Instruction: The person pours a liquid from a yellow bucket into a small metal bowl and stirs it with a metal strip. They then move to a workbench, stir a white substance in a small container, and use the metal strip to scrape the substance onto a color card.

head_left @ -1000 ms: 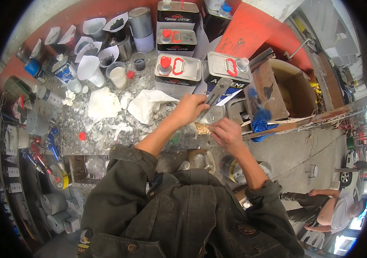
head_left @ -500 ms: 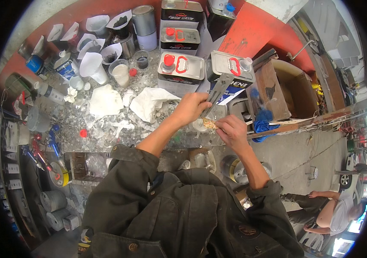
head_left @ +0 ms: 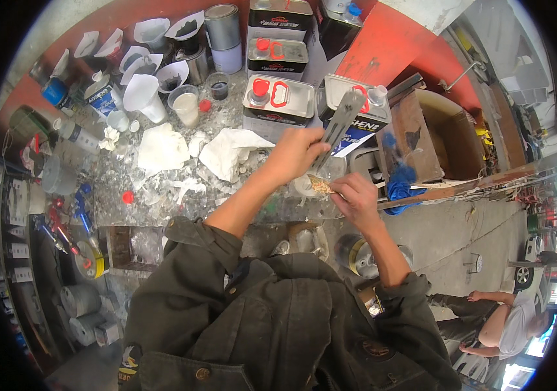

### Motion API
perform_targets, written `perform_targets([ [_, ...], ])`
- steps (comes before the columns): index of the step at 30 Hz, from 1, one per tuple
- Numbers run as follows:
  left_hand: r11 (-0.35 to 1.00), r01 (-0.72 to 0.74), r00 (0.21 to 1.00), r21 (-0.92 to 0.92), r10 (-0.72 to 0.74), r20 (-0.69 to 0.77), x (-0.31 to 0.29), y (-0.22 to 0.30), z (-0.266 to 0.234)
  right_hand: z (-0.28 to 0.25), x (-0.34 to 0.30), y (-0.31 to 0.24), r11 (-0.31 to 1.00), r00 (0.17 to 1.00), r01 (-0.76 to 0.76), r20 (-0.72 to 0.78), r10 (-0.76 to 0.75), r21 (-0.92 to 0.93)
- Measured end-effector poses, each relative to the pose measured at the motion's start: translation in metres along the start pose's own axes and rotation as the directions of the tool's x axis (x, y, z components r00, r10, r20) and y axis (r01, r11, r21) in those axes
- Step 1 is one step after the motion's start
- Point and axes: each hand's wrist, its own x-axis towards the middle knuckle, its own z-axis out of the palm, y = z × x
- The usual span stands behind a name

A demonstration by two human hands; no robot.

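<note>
Over the bench's front right edge, my left hand (head_left: 299,154) is closed around a flat grey metal strip (head_left: 342,118) with slots, tilted with its upper end to the right. My right hand (head_left: 357,199) pinches a small crumpled, speckled yellow-brown wad (head_left: 320,185), perhaps paper or cloth. The wad sits at the strip's lower end; whether they touch, I cannot tell. Beneath lies a round, clear-looking cup or lid (head_left: 303,187), partly hidden. Just behind the strip stands a rectangular metal can (head_left: 350,91) with a red handle.
Several metal cans (head_left: 278,101) with red caps line the back. Paper strainers (head_left: 143,94), a cup of whitish liquid (head_left: 186,107) and crumpled white paper (head_left: 163,148) cover the stained bench (head_left: 122,215). Spray guns (head_left: 83,218) hang left. A cardboard box (head_left: 444,130) stands right; another person (head_left: 510,319) sits beyond.
My left hand and the metal strip have shifted slightly up and to the right. My right hand still pinches the wad, almost in the same place.
</note>
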Motion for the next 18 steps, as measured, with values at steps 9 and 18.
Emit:
perform_targets([
  [9, 0.994, 0.1, 0.994, 0.038, -0.101, 0.03, -0.015, -0.027, 0.017, 0.007, -0.004, 0.005, 1.0, 1.0, 0.026, 0.006, -0.026, 0.002],
  [18, 1.0, 0.006, 1.0, 0.018, -0.006, -0.001, 0.022, 0.024, -0.007, 0.004, 0.016, 0.0, 0.979, 0.988, 0.135, -0.049, -0.144, -0.151],
])
